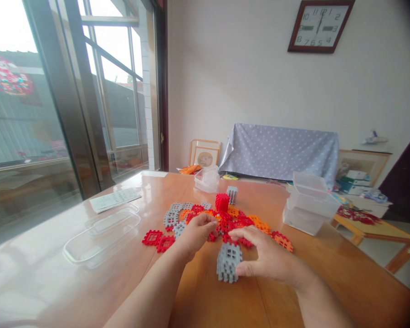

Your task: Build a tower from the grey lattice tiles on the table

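Note:
Over the near side of a pile of red, orange and grey plastic building tiles (237, 222) is my left hand (198, 231), its fingers pinched together. Red shows at its fingertips, but I cannot make out what they hold. My right hand (263, 253) curves open beside a stack of grey square tiles (228, 263), thumb at its right edge and fingers above its far side. A red tile stack (222, 202) and a smaller grey stack (232, 194) stand behind the pile. Two red tiles (152, 237) lie to its left.
Two clear lids (102, 234) and a sheet of paper (115, 200) lie on the wooden table (205, 300) at left. A small clear box (207, 181) stands at the back, larger clear containers (309, 205) at right. A low wooden stool (389, 232) stands beyond the right edge.

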`<state>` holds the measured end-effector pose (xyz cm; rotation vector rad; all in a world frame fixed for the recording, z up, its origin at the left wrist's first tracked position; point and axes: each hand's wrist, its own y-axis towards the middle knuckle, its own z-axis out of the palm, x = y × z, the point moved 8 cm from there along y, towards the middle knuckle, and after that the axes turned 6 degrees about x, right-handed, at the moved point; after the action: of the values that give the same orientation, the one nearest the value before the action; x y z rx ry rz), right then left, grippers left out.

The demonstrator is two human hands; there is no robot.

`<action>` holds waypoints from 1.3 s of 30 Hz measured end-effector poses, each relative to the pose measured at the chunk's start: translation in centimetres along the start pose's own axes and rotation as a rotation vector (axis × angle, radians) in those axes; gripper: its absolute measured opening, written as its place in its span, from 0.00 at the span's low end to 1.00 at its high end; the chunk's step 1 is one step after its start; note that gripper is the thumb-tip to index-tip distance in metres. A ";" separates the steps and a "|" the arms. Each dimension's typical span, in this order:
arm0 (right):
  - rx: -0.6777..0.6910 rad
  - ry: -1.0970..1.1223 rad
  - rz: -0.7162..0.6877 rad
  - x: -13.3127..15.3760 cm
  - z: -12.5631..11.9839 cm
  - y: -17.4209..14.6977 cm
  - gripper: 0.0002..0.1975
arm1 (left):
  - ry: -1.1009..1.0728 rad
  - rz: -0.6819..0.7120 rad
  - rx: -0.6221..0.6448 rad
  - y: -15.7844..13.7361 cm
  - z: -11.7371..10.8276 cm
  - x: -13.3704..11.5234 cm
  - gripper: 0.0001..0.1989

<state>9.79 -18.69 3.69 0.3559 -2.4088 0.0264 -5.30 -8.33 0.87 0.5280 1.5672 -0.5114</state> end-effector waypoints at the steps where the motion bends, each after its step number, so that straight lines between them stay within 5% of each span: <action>1: 0.002 0.004 0.003 -0.1 -0.1 -0.1 0.38 | 0.011 -0.006 0.012 0.0 0.1 0.0 0.09; 10: 0.094 -0.067 0.071 -1.0 0.6 0.1 0.40 | 0.107 -0.085 0.205 -0.3 1.4 1.2 0.11; 15: 0.102 -0.072 0.038 -0.2 1.3 0.3 0.32 | 0.117 -0.079 0.296 -0.6 2.3 0.9 0.09; 25: 0.120 -0.063 0.068 -0.4 1.8 0.2 0.33 | 0.101 -0.085 0.310 -0.6 2.4 1.2 0.08; 34: 0.127 -0.140 0.131 -0.5 2.6 0.6 0.21 | 0.112 -0.078 0.323 -0.6 2.5 1.2 0.08; 39: 0.120 -0.018 0.080 -0.8 1.9 0.3 0.26 | 0.123 -0.070 0.287 -0.5 1.9 1.0 0.08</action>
<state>9.14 -18.40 1.75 0.3158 -2.4438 0.2056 -4.22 -9.86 -0.24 0.7359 1.6433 -0.7758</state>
